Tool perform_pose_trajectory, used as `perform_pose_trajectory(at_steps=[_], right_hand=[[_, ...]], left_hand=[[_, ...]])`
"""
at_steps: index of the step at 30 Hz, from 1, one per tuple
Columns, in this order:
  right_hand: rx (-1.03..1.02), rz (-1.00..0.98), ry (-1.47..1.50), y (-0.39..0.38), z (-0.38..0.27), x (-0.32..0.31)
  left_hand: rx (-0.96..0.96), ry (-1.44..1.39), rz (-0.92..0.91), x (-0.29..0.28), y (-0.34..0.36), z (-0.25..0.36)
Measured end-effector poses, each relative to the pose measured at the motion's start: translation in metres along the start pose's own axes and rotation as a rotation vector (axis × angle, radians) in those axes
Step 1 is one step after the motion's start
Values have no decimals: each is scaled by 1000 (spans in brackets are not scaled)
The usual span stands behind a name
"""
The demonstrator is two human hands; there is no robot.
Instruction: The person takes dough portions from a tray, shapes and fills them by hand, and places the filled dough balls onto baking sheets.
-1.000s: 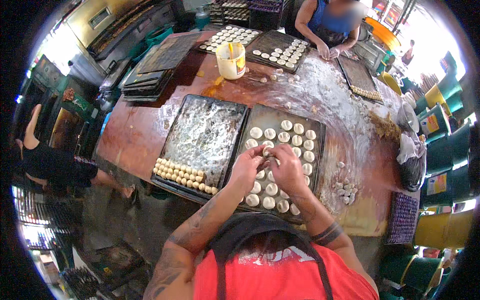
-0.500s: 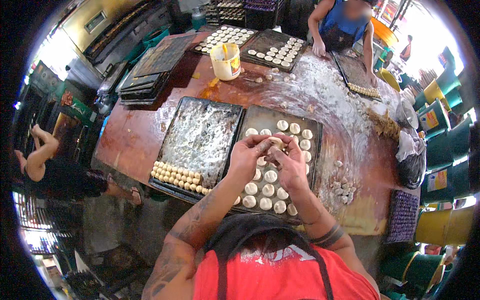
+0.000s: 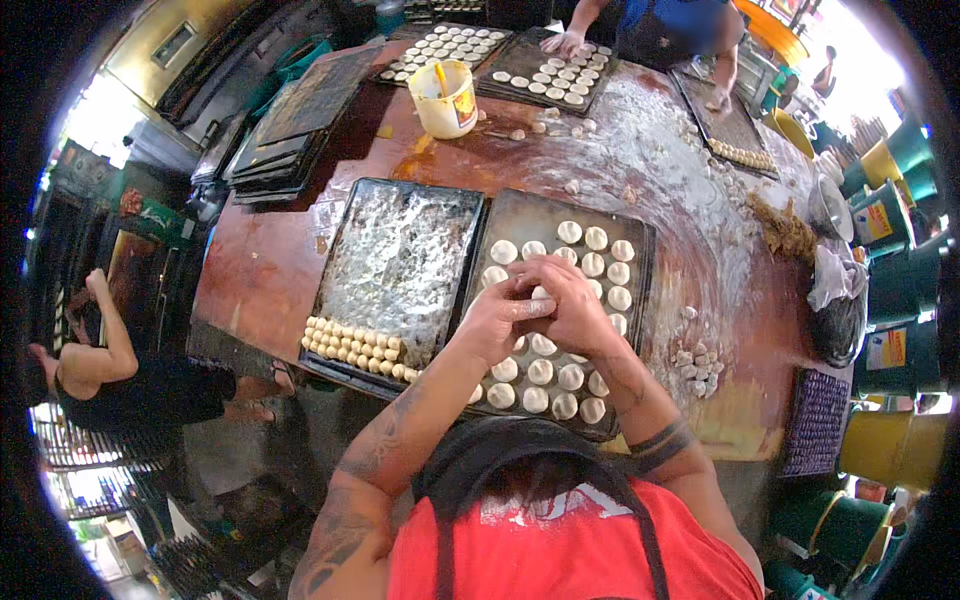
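dough piece [image 3: 540, 296] pinched between fingertips of left hand [image 3: 497, 322] and right hand [image 3: 572, 305], held just above dark tray [image 3: 640, 262]. shaping step, by the look; next calls for setting down in an open gap. roughly twenty flat rounds [image 3: 594, 266] on tray; two trays side by side.

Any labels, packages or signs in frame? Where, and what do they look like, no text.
Cream tub: far side of the table, round, with a red and yellow label on its side.
Green bins: stacked at the right edge, each with a yellow and red label panel.
Baking tray under both hands: dark, rectangular, no label visible.
No screens visible.
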State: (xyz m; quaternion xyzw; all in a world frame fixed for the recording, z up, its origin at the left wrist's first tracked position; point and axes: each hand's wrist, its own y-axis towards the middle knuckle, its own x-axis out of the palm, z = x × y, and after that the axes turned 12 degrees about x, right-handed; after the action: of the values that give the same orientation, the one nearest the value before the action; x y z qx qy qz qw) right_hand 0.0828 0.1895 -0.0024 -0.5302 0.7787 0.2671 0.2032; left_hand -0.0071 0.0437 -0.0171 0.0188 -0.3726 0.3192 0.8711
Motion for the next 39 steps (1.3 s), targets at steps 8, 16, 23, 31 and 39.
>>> perform_pose_trajectory(at_steps=[8,16,23,31,39], right_hand=[[300,132,197,-20,44,58],[602,62,194,37,68,55],[490,35,-566,104,114,45],[164,-39,-635,83,144,36],[990,298,-745,-114,210,-98]], left_hand=[[-137,-96,61,-39,12,-39],[398,904,97,-49,13,-37],[362,647,266,-87,-25,5],[120,1242,451,-175,-78,57],[274,2064,310,-196,-103,30]])
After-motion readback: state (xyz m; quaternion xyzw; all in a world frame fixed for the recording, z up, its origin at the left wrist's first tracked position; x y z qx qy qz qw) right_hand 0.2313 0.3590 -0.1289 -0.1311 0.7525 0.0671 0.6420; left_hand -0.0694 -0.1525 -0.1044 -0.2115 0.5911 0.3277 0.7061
